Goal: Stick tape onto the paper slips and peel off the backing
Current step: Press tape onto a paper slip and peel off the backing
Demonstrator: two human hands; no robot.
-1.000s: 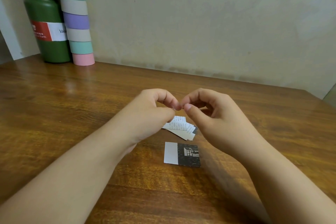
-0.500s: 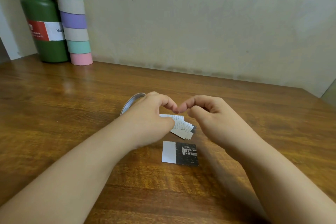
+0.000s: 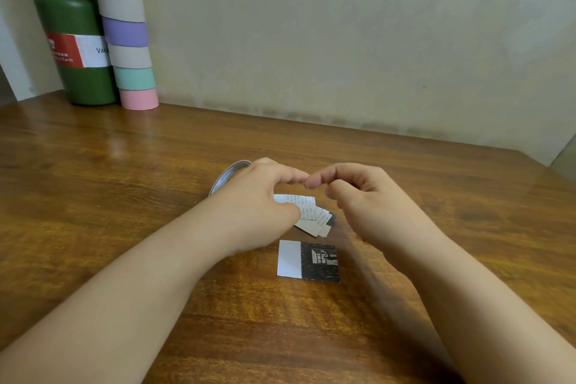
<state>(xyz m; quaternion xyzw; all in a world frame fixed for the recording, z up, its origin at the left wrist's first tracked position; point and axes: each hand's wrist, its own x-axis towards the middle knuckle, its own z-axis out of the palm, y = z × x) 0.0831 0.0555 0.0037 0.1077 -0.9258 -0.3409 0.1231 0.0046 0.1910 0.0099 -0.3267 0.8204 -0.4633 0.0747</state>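
Lying flat, slip point(image 3: 308, 261) widthways.

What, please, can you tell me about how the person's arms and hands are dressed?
Both forearms are bare right down to the frame's edge, with no sleeve in view. The left hand and right hand wear no gloves, and no rings, watch or bracelet show.
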